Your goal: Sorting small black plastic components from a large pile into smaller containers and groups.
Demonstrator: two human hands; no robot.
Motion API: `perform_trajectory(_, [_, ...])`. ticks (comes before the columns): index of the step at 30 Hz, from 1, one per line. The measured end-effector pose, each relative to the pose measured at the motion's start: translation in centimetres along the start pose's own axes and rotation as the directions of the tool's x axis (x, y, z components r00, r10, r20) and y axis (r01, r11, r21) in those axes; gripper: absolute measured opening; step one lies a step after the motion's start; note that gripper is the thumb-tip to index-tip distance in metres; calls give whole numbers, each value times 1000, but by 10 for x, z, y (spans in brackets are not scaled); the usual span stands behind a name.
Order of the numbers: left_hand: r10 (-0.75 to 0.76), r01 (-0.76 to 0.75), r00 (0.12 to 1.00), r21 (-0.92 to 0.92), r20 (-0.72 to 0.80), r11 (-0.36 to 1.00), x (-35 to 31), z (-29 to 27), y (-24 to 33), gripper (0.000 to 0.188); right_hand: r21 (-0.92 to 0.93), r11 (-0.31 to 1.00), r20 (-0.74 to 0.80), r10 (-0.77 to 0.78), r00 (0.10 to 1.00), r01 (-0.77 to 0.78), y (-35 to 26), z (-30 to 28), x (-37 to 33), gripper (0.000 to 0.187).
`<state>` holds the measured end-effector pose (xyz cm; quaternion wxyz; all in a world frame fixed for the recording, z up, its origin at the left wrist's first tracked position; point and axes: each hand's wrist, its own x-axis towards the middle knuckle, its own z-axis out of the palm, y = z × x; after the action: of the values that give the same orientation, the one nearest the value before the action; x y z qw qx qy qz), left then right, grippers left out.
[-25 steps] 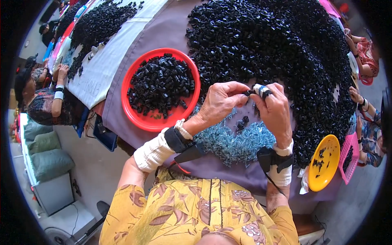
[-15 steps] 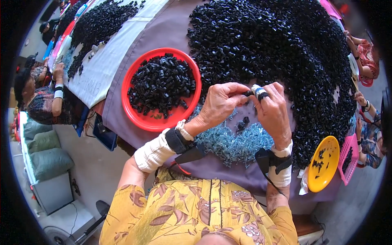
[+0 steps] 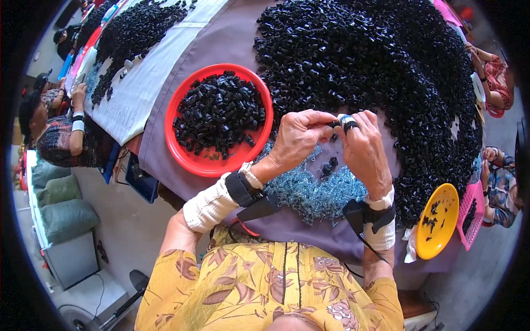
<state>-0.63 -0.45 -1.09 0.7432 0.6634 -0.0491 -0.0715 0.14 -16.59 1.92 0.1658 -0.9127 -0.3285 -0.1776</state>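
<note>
My left hand pinches a small black plastic part between thumb and forefinger, above the near edge of the heap. Against its right end press the closed fingers of my right hand, one finger wrapped in white and dark tape; whatever those fingers hold is hidden. Beneath both hands lies a pile of tiny clear bluish pieces, with a few loose black parts on it. A large heap of black plastic parts spreads beyond. White cuffs and black straps wrap both wrists.
Left of my hands stands a red round tray piled with black parts. At the right edge are a yellow plate and a pink basket. Other people sit at both sides; a second table with black parts stands far left.
Both hands stay almost in place, the right one shifting slightly left and its fingers turning a little around the black part. At the right, a co-worker's hand has moved lower.
</note>
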Motion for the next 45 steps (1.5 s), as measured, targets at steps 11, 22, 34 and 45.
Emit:
perform_trajectory(11, [-45,38,997,116,55,993,1,-5,7,18,60,997,36,-47,998,45,6,0,0,8])
perform_trajectory(22, [-228,252,967,-318,109,914,2,-4,0,22,-64,998,-16,23,1000,-24,8,15,0,28])
perform_trajectory(34, [-271,332,937,-321,220,887,-1,-8,-5,23,47,998,-26,35,999,-34,9,11,1,23])
perform_trajectory(45, [-240,279,957,-288,162,916,-8,-9,5,28,170,985,-85,41,996,-26,5,7,2,23])
